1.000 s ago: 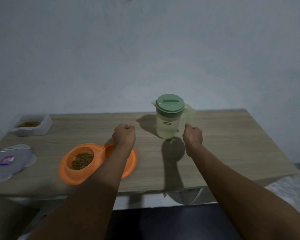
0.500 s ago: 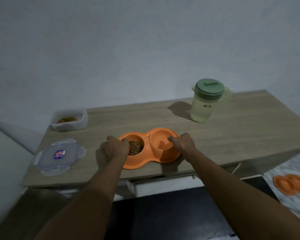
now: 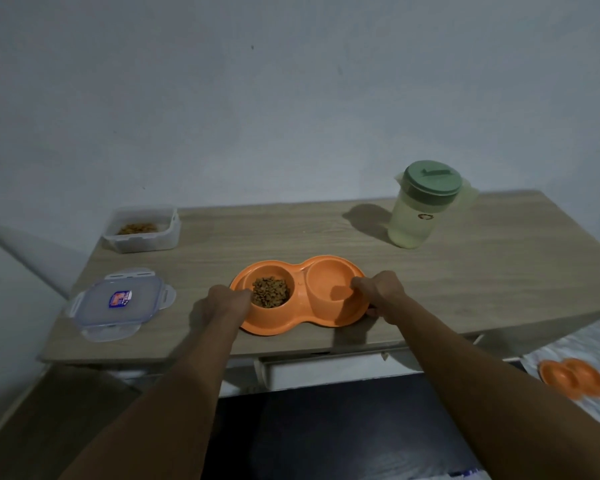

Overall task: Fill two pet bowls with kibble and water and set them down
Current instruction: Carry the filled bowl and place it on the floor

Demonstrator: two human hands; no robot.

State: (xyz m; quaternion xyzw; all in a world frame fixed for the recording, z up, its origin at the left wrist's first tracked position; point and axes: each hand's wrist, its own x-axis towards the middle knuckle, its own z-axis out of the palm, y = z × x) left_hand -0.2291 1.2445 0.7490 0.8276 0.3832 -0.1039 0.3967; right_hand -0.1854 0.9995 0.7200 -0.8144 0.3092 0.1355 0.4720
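Orange double bowl (image 3: 300,284) with 2 wells, at lower centre of the frame, near the front edge of the wooden surface (image 3: 482,278). The left well holds brown kibble (image 3: 270,292); what the right well holds cannot be told. The left hand (image 3: 227,301) grips the bowl's left rim with curled fingers; the right hand (image 3: 380,294) clamps the right rim, thumb on top. At upper right stands 1 pale pitcher (image 3: 413,223) with a green cap. At left, 1 clear container (image 3: 142,233) with some kibble, and below it, its lid (image 3: 118,303). At lower right, blurred, a second double bowl (image 3: 572,377) lies on the floor.
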